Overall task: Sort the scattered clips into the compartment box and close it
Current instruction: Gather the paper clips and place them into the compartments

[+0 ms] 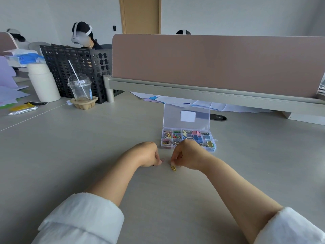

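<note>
Your right hand (184, 155) is pinching the thin yellow wire paper clip (173, 168) lying on the surface (105, 147) beside your curled left hand (149, 154) (can't tell what it holds): probably featherlight and slick, so grab its top end.

compartment box (188, 139) on desk (88, 147) (lid (186, 116) up), clip (173, 168) before it
</note>
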Demonstrator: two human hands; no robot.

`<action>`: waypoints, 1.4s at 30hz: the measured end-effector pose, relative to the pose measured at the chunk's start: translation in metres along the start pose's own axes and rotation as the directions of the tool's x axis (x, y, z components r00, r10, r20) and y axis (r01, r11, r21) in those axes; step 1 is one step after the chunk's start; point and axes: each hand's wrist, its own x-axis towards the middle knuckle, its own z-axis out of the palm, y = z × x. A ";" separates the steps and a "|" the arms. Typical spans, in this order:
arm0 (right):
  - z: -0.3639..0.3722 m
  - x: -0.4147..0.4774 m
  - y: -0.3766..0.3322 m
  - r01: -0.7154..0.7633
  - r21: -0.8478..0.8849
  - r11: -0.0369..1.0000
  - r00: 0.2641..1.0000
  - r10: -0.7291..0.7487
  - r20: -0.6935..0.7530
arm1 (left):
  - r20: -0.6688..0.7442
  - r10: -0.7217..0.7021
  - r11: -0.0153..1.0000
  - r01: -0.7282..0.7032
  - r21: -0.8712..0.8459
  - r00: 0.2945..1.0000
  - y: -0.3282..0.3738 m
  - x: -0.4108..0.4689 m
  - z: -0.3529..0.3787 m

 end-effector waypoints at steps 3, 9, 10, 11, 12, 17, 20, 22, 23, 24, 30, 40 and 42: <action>0.003 0.003 -0.001 -0.030 -0.033 0.999 0.999 0.031 0.034 | -0.106 -0.024 1.000 0.022 -0.016 0.994 -0.002 0.004 0.002; 0.003 0.008 0.006 -0.044 -0.061 0.997 0.998 0.046 0.034 | -0.466 -0.082 0.978 -0.019 -0.206 0.881 -0.005 0.012 0.009; 0.002 0.008 0.008 -0.043 -0.054 0.998 0.999 0.045 0.029 | -0.501 -0.089 0.973 -0.034 -0.230 0.861 -0.005 0.014 0.010; 0.002 0.008 0.009 -0.042 -0.043 0.998 0.999 0.043 0.023 | -0.529 -0.093 0.968 -0.049 -0.248 0.844 -0.004 0.017 0.012; 0.002 0.007 0.009 -0.043 -0.035 0.998 0.999 0.044 0.024 | -0.550 -0.094 0.963 -0.065 -0.263 0.830 -0.004 0.020 0.014; -0.002 0.007 0.011 -0.046 0.023 0.999 0.993 0.044 0.106 | -0.597 -0.066 0.925 -0.176 -0.338 0.800 -0.005 0.034 0.015; -0.005 0.009 0.013 -0.027 0.073 0.997 0.992 0.017 0.126 | -0.648 -0.139 0.875 -0.213 -0.434 0.749 -0.009 0.045 0.010; -0.010 0.017 0.016 -0.018 0.114 0.993 0.997 0.009 0.078 | -0.654 -0.160 0.832 -0.255 -0.492 0.740 -0.010 0.054 0.008; -0.014 0.025 0.019 -0.020 0.141 0.990 1.000 0.018 0.017 | -0.646 -0.157 0.816 -0.271 -0.511 0.747 -0.010 0.059 0.007; -0.018 0.034 0.023 -0.028 0.176 0.984 0.997 0.039 -0.062 | -0.640 -0.151 0.805 -0.282 -0.522 0.753 -0.010 0.064 0.006; -0.022 0.094 0.047 -0.085 0.248 0.965 0.904 0.179 -0.388 | -0.647 -0.129 0.783 -0.323 -0.532 0.752 -0.007 0.093 -0.003; -0.008 0.113 0.060 -0.186 0.101 0.977 0.921 0.209 -0.328 | -0.629 0.001 0.863 -0.318 -0.393 0.777 -0.008 0.120 -0.004; -0.008 0.114 0.060 -0.219 0.062 0.974 0.926 0.227 -0.303 | -0.637 0.062 0.896 -0.325 -0.304 0.768 -0.009 0.121 -0.003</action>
